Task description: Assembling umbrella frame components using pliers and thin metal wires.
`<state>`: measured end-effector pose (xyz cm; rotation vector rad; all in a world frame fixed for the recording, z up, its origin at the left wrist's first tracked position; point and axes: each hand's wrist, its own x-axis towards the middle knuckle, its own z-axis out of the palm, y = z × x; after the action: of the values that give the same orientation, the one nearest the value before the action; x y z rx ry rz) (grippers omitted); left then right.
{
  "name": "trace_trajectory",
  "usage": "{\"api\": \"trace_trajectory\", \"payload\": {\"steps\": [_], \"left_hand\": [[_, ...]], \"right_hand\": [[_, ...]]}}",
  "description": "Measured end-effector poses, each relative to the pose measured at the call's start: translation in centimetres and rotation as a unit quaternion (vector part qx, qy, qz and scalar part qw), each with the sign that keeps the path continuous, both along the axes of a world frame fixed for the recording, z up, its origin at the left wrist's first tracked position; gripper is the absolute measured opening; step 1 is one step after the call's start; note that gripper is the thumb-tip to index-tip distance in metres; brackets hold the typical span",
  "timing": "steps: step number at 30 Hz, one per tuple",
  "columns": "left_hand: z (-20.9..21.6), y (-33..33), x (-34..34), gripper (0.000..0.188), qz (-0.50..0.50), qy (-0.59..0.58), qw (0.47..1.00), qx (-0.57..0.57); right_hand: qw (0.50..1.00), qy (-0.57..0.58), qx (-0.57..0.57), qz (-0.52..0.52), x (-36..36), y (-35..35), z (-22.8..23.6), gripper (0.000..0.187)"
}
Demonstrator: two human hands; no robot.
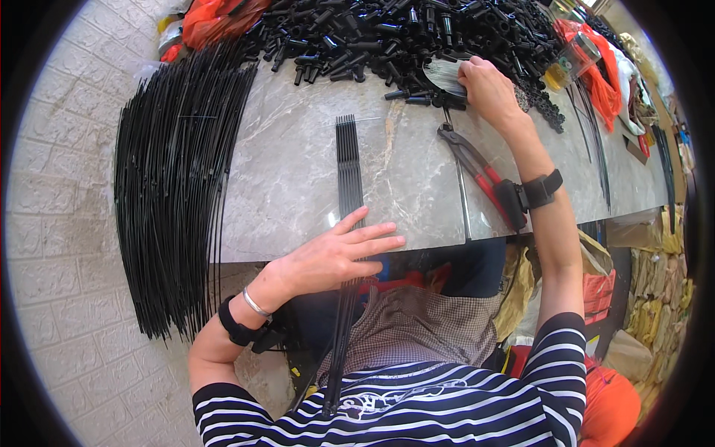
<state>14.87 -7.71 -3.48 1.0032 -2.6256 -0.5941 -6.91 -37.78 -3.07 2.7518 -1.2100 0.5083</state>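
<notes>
My left hand (328,257) lies with its fingers stretched out across a row of thin black rods (348,171). The rods rest side by side on the table and hang over its near edge toward me. One thin silver pin (366,119) lies crosswise at their far ends. At the far side of the table, my right hand (488,89) reaches to a heap of fine silver pins (445,74). Its fingertips are pinched together at the heap's right edge; what they hold is hidden. Red-handled pliers (477,165) lie just nearer than that hand.
A large stack of black rods (175,194) covers the table's left end. Black tubular parts (365,37) are piled along the back. A narrow metal bar (462,195) lies beside the pliers. A jar (572,63) and orange bags (607,78) stand at the right.
</notes>
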Motion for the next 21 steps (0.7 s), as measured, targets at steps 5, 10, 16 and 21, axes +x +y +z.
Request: {"api": "trace_trajectory", "payload": {"steps": [5, 10, 16, 21], "left_hand": [[-0.1, 0.1, 0.0, 0.020, 0.005, 0.008, 1.000, 0.005], [-0.1, 0.0, -0.1, 0.019, 0.007, 0.017, 1.000, 0.001], [0.0, 0.1, 0.2, 0.021, 0.010, 0.023, 1.000, -0.001], [-0.2, -0.2, 0.1, 0.023, -0.003, 0.034, 0.999, -0.014]], "right_hand": [[0.999, -0.042, -0.011, -0.005, -0.1, 0.2, 0.6, 0.010], [0.990, -0.140, -0.013, 0.020, -0.6, -0.1, 1.2, 0.013], [0.968, -0.228, 0.041, 0.101, 2.3, 3.6, 3.8, 0.013], [0.971, -0.144, 0.047, 0.187, 6.1, 7.3, 2.5, 0.014]]}}
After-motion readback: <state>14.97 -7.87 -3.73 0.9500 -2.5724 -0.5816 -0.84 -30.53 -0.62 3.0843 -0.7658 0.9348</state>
